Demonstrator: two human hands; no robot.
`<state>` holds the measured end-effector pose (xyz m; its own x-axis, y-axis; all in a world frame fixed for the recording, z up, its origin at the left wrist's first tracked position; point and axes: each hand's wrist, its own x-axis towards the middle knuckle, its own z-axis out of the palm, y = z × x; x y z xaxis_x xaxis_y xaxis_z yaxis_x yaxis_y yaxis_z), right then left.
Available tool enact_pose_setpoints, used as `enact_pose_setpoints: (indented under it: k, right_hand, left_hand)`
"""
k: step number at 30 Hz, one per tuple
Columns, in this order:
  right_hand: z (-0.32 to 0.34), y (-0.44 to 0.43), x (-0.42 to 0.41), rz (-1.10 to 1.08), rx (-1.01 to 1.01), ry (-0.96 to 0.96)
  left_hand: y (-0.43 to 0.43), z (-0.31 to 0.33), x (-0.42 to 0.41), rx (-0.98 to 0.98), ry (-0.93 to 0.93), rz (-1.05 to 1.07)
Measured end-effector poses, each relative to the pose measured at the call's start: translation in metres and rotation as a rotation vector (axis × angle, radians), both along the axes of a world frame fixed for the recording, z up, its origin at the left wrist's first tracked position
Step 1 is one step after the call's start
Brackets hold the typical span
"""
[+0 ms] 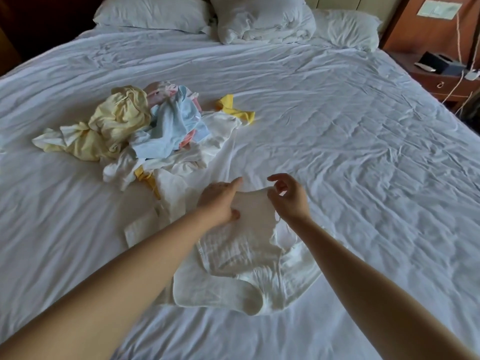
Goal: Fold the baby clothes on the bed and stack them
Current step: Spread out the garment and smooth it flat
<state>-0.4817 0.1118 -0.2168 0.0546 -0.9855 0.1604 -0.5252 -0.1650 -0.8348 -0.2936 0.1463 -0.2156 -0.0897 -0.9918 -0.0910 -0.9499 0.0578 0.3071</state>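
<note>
Dim, soft daylight, perhaps from the right; creases on the bed (337, 126) cast faint shadows, far left dark, edges bowed.

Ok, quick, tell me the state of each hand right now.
Left hand: holds the top edge of the white baby garment, thumb on the cloth.
Right hand: pinches the same garment's other top corner.

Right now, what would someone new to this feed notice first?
Two bare arms reach in at the centre, the left grip and right grip holding up the top edge of a white garment whose lower part lies on the bed. Beyond it to the left sits a jumbled pile of clothes, pale yellow, blue and white, unfolded.
</note>
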Motion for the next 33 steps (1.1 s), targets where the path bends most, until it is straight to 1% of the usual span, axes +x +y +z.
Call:
enact_pose_setpoints:
  k: [3,4,5,7,9,11,13,15,17,19,21,24,26,28,30,33]
  right_hand:
    - [-0.005,-0.001,-0.009,-0.041,-0.017,0.030]
    - [-0.006,-0.003,-0.010,-0.065,-0.021,0.039]
    - [-0.008,-0.005,-0.012,-0.086,-0.020,0.044]
    - [-0.012,-0.009,-0.014,-0.101,0.023,0.076]
    - [-0.015,-0.012,-0.016,-0.066,0.116,0.176]
    - [-0.018,-0.012,-0.018,-0.002,0.189,0.254]
    - [-0.017,-0.009,-0.022,0.049,0.209,0.261]
    - [-0.014,0.002,-0.029,0.092,0.193,0.274]
    - [-0.014,0.019,-0.041,0.138,0.099,0.329]
    - [-0.012,0.041,-0.056,0.169,-0.047,0.360]
    - [-0.010,0.062,-0.071,0.184,-0.165,0.356]
    - [-0.007,0.090,-0.090,0.228,-0.221,0.396]
    - [-0.007,0.104,-0.099,0.267,-0.221,0.447]
    - [-0.008,0.115,-0.108,0.305,-0.210,0.518]
    - [-0.012,0.121,-0.115,0.350,-0.138,0.603]
    - [-0.017,0.130,-0.122,0.423,-0.048,0.677]
  left_hand:
    - [-0.014,0.002,-0.003,0.068,0.038,0.026]
    - [-0.018,0.001,-0.003,0.062,0.053,0.040]
    - [-0.021,0.001,-0.004,0.026,0.057,0.058]
    - [-0.025,-0.001,-0.004,-0.099,-0.016,0.067]
    - [-0.024,-0.005,-0.006,-0.174,-0.133,0.017]
    - [-0.017,-0.013,-0.008,-0.247,-0.181,-0.029]
    - [-0.009,-0.020,-0.009,-0.388,-0.131,-0.044]
    - [0.005,-0.022,-0.015,-0.460,-0.021,-0.076]
    - [0.024,-0.019,-0.025,-0.465,0.098,-0.149]
    - [0.050,-0.017,-0.034,-0.444,0.207,-0.235]
    - [0.077,-0.016,-0.042,-0.442,0.255,-0.328]
    - [0.106,-0.015,-0.050,-0.445,0.279,-0.379]
    - [0.120,-0.015,-0.054,-0.414,0.232,-0.375]
    - [0.129,-0.014,-0.059,-0.367,0.079,-0.358]
    - [0.139,-0.010,-0.065,-0.294,-0.035,-0.295]
    - [0.149,-0.007,-0.073,-0.238,-0.050,-0.207]
